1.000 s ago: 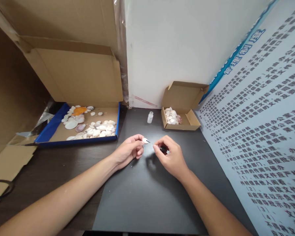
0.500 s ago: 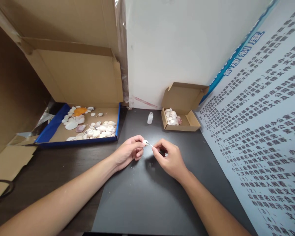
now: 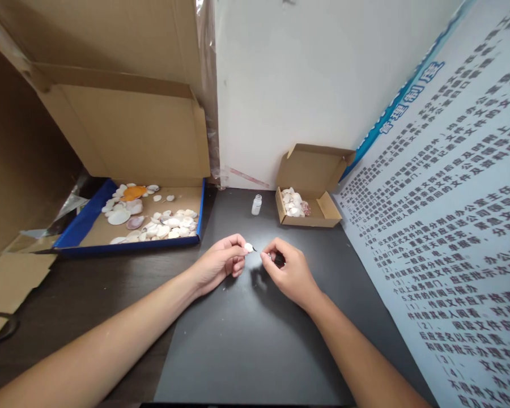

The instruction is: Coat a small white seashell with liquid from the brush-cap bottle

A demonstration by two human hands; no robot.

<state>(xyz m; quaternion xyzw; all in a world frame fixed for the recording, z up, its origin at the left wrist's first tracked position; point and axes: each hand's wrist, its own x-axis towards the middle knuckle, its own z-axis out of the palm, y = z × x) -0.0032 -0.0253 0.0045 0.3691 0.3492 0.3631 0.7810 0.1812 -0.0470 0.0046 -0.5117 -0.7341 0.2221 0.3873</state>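
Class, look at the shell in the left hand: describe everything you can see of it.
The shell is small, white and rounded, and looks hard; finer markings are too small to make out. The left hand pinches it at its left side, covering part of it, and holds it above the dark surface. A thin, dark-tipped tool in the right hand points at its right edge; whether the tip touches it is unclear.

The left hand (image 3: pixel 224 262) partly hides the white shell (image 3: pixel 249 247).
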